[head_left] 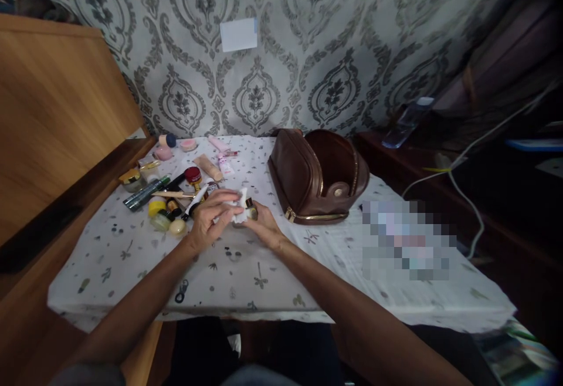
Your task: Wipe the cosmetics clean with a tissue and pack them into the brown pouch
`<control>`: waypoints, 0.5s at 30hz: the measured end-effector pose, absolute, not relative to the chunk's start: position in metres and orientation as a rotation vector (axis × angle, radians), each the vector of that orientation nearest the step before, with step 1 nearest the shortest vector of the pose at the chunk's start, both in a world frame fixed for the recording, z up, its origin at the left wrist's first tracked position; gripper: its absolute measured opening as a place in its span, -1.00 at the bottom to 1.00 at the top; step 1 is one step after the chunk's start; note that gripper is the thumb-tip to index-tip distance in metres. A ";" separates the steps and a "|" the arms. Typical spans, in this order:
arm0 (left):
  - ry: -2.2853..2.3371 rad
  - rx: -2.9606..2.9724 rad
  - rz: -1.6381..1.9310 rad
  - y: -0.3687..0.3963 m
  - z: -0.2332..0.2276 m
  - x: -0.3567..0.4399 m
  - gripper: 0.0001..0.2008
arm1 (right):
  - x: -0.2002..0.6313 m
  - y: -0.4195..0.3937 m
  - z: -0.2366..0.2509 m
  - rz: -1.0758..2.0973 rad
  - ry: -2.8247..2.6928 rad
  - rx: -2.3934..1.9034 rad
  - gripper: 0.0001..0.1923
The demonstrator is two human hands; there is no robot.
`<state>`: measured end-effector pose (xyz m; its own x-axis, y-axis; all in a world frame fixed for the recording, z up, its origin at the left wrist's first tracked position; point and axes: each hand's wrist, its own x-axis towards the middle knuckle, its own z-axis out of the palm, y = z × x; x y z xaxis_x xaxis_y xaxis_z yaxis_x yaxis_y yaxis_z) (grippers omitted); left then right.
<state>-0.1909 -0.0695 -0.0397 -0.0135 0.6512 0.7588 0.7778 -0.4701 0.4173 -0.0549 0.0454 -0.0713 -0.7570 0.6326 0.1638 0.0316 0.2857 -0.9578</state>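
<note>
Over the middle of the table, my left hand [213,217] is closed on a crumpled white tissue [240,205]. The tissue touches a small bottle with a black cap [250,209], which my right hand [267,226] grips by its side. My fingers cover much of the bottle. Left of my hands lies a cluster of cosmetics: a dark red jar [192,175], a beige tube [207,167], a green tube [146,193] and a cream round jar [177,227]. Just right and behind stands a brown cosmetic bag [299,169] with its top unzipped.
A patterned white cloth [220,283] covers the table. Pink items, among them a pink tube [219,144], lie at the back left. A wooden cabinet [61,92] borders the left side. To the right are a clear bottle [408,122], a white cable [472,210] and a blurred-out patch.
</note>
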 end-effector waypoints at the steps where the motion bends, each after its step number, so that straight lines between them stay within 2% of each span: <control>1: -1.567 -2.097 -1.510 -0.070 -0.039 -0.191 -0.68 | -0.054 0.046 -0.070 1.531 -2.010 -0.565 -0.61; 4: -1.555 -2.152 -1.432 -0.070 -0.038 -0.191 -0.73 | -0.051 0.043 -0.067 1.534 -1.999 -0.520 -0.64; 8: -1.555 -2.266 -1.226 -0.070 -0.037 -0.189 -0.74 | -0.047 0.033 -0.066 1.367 -2.153 -0.519 -0.61; 12: -1.766 -2.253 -1.145 -0.072 -0.036 -0.186 -0.72 | -0.047 0.025 -0.071 1.114 -2.277 -0.464 -0.54; 15: -1.992 -2.119 -1.144 -0.071 -0.037 -0.182 -0.71 | -0.049 0.026 -0.075 0.950 -2.280 -0.485 -0.58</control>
<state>-0.1824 -0.0709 -0.0372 -0.0807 0.8584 0.5065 0.8703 -0.1871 0.4557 -0.0492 0.0262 -0.0748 -0.7443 0.5363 0.3979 0.0954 0.6751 -0.7315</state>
